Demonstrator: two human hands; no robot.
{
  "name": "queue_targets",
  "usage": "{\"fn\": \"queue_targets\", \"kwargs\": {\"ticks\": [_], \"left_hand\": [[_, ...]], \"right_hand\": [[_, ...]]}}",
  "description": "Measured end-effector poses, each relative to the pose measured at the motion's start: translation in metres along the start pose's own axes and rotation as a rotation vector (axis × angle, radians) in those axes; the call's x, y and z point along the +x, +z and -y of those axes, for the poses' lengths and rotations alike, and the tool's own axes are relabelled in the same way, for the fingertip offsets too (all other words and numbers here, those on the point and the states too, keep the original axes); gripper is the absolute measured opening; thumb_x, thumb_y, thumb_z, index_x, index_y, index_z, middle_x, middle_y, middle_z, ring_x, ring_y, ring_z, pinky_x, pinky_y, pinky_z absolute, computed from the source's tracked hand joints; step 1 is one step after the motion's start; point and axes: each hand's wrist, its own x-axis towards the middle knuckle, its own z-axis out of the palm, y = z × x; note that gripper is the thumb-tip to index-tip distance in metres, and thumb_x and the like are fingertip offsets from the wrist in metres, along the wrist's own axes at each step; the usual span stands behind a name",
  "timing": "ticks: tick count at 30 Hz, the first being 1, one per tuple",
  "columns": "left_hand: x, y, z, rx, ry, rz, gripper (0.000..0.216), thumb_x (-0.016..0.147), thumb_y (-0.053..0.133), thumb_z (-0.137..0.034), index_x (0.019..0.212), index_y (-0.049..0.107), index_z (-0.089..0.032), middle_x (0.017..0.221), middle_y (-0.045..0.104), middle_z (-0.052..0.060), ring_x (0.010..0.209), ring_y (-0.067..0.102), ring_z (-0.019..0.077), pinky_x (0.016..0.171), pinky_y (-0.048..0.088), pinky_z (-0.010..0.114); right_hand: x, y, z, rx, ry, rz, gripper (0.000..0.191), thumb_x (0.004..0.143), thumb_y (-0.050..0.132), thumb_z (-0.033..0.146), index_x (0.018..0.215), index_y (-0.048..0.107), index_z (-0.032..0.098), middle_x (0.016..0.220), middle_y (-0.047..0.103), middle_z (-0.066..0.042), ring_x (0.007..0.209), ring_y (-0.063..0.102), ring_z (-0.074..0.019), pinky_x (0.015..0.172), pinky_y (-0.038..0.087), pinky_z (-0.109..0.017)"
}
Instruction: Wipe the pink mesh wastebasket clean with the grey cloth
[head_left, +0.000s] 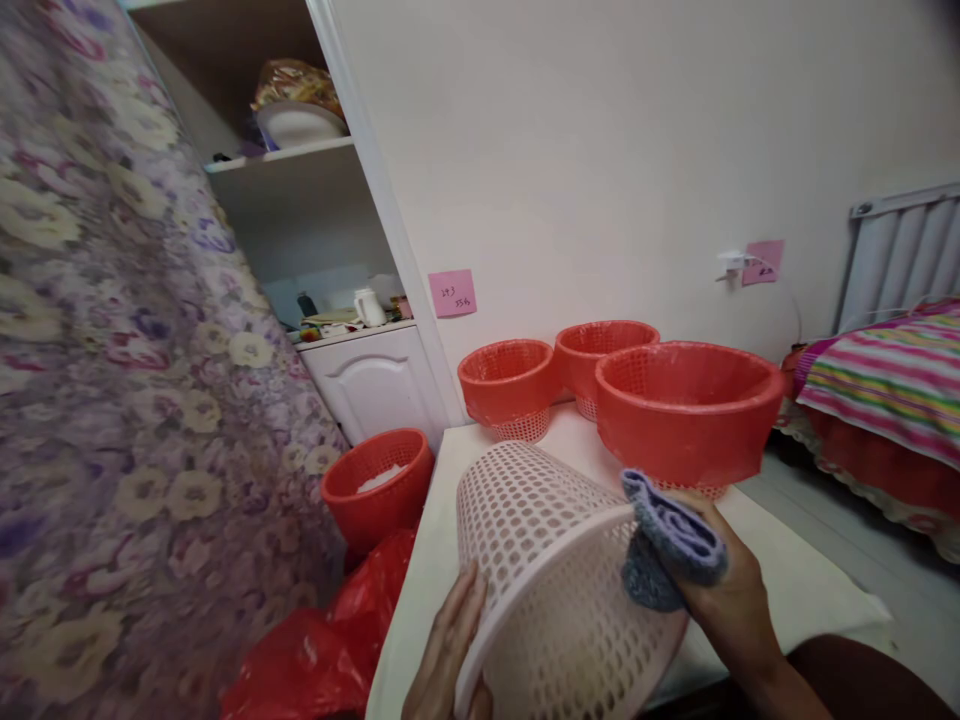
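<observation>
1. Basket [517, 500], pale and perforated, lies tilted on the counter [810, 590], its open mouth facing the person.
2. Left grip [450, 650]: clamped on the near-left part of the rim [525, 598], fingers along the outer wall, thumb at the mouth side.
3. Right grip [724, 580]: closed on a bunched blue-grey cloth [675, 540], which meets the rim at its upper right.
4. Step, as judged: wiping the rim. Best to fold the cloth over the edge so that inner and outer faces get rubbed in one stroke.
5. Left hold should stay firm; the curved wall would probably roll under sideways pressure.
6. Advise short strokes along the rim, turning the basket a little between them, so no stretch is skipped.
7. Light pressure near the holes: loose knit could snag there.
8. Clearance: large red basket [682, 435] stands just behind the right grip; wide elbow swings risk a knock. Two smaller red baskets [510, 375] [607, 345] stand farther left.
</observation>
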Motion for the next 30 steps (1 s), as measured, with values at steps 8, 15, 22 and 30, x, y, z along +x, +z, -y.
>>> {"fn": "queue_targets", "kwargs": {"ticks": [8, 15, 22, 30], "left_hand": [[0.023, -0.025, -0.016, 0.175, 0.129, 0.033, 0.067, 0.088, 0.042, -0.003, 0.148, 0.035, -0.030, 0.148, 0.052, 0.008, 0.139, 0.045, 0.0168, 0.110, 0.038, 0.036], [0.037, -0.021, -0.025, 0.158, 0.238, 0.066, 0.063, 0.088, 0.040, -0.002, 0.147, 0.038, -0.023, 0.147, 0.053, 0.008, 0.140, 0.044, 0.0138, 0.113, 0.037, 0.031], [0.024, -0.024, -0.023, 0.167, 0.191, 0.049, 0.060, 0.090, 0.042, -0.006, 0.146, 0.039, -0.026, 0.149, 0.052, 0.006, 0.140, 0.043, 0.0108, 0.112, 0.036, 0.027], [0.014, -0.023, -0.026, 0.078, 0.031, 0.014, 0.072, 0.081, 0.043, 0.001, 0.144, 0.042, -0.034, 0.148, 0.053, 0.002, 0.138, 0.046, 0.0117, 0.114, 0.037, 0.034]], "right_hand": [[0.024, 0.039, 0.085, -0.151, -0.558, 0.442, 0.035, 0.080, 0.059, 0.006, 0.110, 0.056, 0.024, 0.100, 0.061, -0.004, 0.092, 0.054, -0.0234, 0.079, 0.041, -0.041], [0.019, 0.046, 0.070, -0.156, -0.510, 0.451, 0.033, 0.083, 0.055, 0.008, 0.111, 0.056, 0.025, 0.103, 0.063, -0.004, 0.094, 0.056, -0.0235, 0.081, 0.042, -0.042], [-0.008, 0.008, -0.027, 0.020, 0.131, 0.122, 0.038, 0.080, 0.070, 0.037, 0.115, 0.059, 0.026, 0.115, 0.066, -0.005, 0.100, 0.064, -0.0223, 0.086, 0.051, -0.033], [-0.026, 0.003, -0.032, 0.045, 0.232, -0.057, 0.046, 0.075, 0.075, 0.045, 0.114, 0.063, 0.025, 0.111, 0.068, -0.004, 0.101, 0.064, -0.0273, 0.091, 0.049, -0.037]]}}
